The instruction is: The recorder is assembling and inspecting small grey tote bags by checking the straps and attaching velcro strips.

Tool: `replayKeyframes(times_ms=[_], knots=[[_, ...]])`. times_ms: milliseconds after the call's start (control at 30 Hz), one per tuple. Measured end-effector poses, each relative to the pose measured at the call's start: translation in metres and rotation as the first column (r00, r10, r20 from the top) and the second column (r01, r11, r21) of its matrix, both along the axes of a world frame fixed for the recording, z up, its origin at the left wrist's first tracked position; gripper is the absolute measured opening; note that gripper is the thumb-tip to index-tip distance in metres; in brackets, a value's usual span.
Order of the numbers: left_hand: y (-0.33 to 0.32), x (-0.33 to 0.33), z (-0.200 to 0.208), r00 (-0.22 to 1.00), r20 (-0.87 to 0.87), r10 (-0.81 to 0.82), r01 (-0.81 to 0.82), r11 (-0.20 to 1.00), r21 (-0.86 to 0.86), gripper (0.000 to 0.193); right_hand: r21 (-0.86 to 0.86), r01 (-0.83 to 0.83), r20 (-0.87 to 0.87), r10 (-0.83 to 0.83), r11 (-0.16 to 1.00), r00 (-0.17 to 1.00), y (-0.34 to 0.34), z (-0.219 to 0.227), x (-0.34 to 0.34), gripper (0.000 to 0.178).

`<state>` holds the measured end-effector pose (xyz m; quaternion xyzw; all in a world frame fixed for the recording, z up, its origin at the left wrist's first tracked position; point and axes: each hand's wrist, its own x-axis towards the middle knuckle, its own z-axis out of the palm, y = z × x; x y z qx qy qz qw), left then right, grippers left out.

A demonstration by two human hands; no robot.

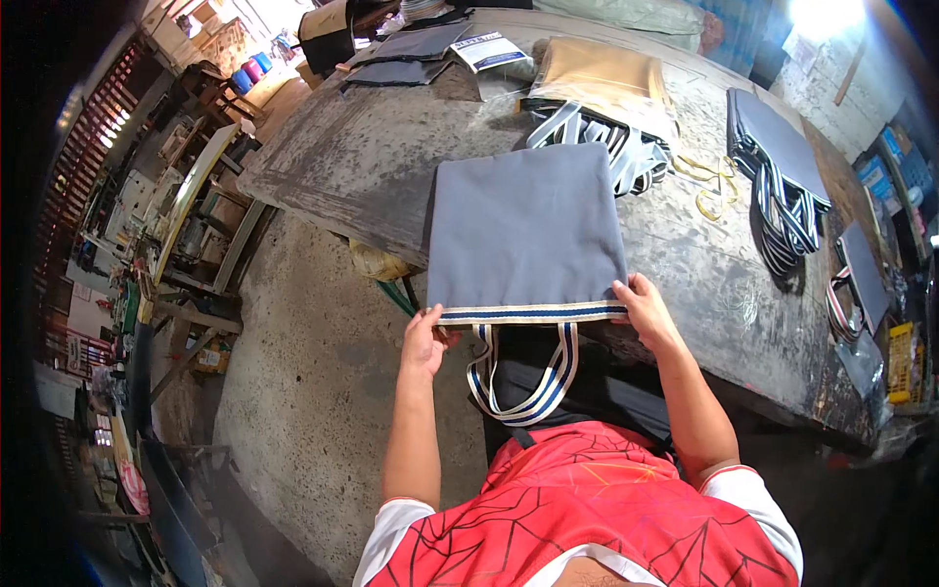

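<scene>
Both hands, left hand (424, 342) and right hand (643, 308), pinch the grey tote bag's (526, 230) striped hem corners.

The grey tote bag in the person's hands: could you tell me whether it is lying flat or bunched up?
Flat: the grey tote bag lies spread smooth on the worktable, left hand and right hand gripping its striped top corners.

striped straps (597, 137), tan fabric (606, 73), blue barrels (251, 70) beyond.

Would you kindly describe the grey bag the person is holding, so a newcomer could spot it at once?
On the worn grey worktable, look at the near edge. A flat grey tote bag lies there, its striped top hem gripped by the left hand and right hand. Unlike the stacked bags further back, it lies alone, striped handles dangling off the edge.
</scene>
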<state>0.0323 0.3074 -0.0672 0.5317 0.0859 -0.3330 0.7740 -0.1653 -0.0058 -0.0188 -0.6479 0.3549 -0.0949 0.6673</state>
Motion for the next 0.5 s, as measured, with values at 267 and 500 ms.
replayKeyframes(times_ms=[267, 500], knots=[[-0.029, -0.001, 0.108, 0.929, 0.303, 0.210, -0.203, 0.978, -0.056, 0.007, 0.110, 0.119, 0.417, -0.155, 0.987, 0.896, 0.010, 0.078, -0.008, 0.054], [-0.061, 0.009, 0.244, 0.866, 0.460, 0.195, -0.047, 0.948, -0.315, 0.035, -0.011, 0.145, 0.678, -0.100, 0.989, 0.728, -0.009, 0.197, -0.020, 0.041]])
